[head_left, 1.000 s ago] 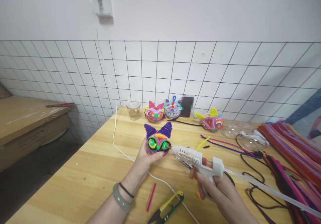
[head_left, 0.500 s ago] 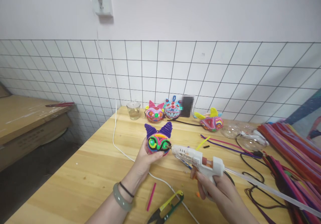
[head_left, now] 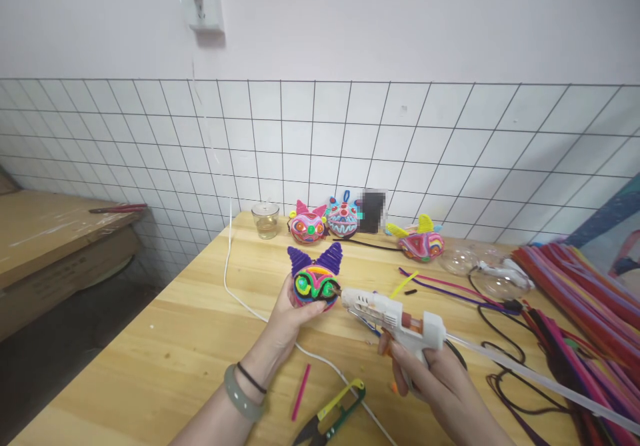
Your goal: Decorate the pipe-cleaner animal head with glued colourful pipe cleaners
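My left hand (head_left: 285,319) grips a round pipe-cleaner figure (head_left: 315,281) with purple ears, a striped face and green eyes, held just above the wooden table (head_left: 190,339). My right hand (head_left: 430,379) is wrapped round the handle of a white hot glue gun (head_left: 395,318). The gun's nozzle touches the figure's right side. A clear glue stick (head_left: 540,383) juts out of the gun's back toward the right.
Three finished pipe-cleaner figures (head_left: 343,219) and a glass cup (head_left: 265,220) stand by the tiled wall. A heap of pipe cleaners (head_left: 575,286) lies on the right. Green-yellow snips (head_left: 333,414), a pink stub (head_left: 301,391), a white cord (head_left: 235,286) and black cables (head_left: 505,353) lie near my hands.
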Available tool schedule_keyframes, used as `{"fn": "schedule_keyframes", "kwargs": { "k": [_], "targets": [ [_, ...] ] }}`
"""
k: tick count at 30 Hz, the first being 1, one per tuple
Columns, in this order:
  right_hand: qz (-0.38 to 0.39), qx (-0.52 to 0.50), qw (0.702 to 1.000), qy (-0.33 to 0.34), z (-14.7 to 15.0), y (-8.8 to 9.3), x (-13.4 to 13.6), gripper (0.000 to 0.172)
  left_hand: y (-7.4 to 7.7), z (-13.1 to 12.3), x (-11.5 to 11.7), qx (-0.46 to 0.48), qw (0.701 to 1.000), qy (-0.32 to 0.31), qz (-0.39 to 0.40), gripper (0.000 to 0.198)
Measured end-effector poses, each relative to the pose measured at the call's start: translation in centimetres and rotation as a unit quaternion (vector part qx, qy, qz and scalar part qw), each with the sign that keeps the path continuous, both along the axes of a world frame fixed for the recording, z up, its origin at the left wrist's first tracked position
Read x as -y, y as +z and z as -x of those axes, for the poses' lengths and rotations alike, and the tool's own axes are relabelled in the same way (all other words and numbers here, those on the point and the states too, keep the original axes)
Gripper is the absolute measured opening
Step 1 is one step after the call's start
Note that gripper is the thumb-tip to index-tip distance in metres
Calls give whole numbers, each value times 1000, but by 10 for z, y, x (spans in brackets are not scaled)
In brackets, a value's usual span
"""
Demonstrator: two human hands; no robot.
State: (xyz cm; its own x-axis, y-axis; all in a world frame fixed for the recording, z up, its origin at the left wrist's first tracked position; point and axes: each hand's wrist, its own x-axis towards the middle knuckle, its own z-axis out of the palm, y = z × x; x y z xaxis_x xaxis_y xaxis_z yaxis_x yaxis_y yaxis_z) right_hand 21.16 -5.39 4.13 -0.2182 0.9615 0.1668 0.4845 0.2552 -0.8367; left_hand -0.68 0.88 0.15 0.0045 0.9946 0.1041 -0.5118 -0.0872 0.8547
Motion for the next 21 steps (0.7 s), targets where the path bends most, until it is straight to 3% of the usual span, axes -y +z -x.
{"fn": "schedule_keyframes", "kwargs": {
  "k": [21],
  "targets": [
    [-4, -3, 1000, -9, 1, 0, 0, 49, 3, -1, 1, 10, 1000, 0, 7, 61]
  ]
}}
